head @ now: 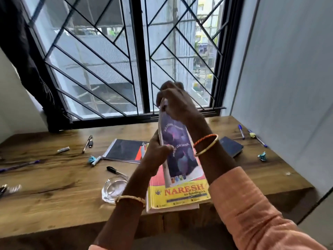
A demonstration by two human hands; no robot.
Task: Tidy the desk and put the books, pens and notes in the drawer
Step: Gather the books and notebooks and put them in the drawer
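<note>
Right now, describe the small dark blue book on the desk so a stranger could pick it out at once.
Start at the wooden desk under the barred window and go to its right half. The small dark blue book lies flat there, just beyond the right wrist's bangle, left of two blue pens. Unlike the spiral notebook and yellow book, it is small, plain and unprinted.

Soft daylight comes through the barred window (137, 56) ahead, bright behind the bars, so the near side of the counter (54, 186) and the arms look dim. A pale sheen lies on the wood. The wide lens bends the window frame and walls at the edges. Objects at the far left edge are smeared by blur.
</note>
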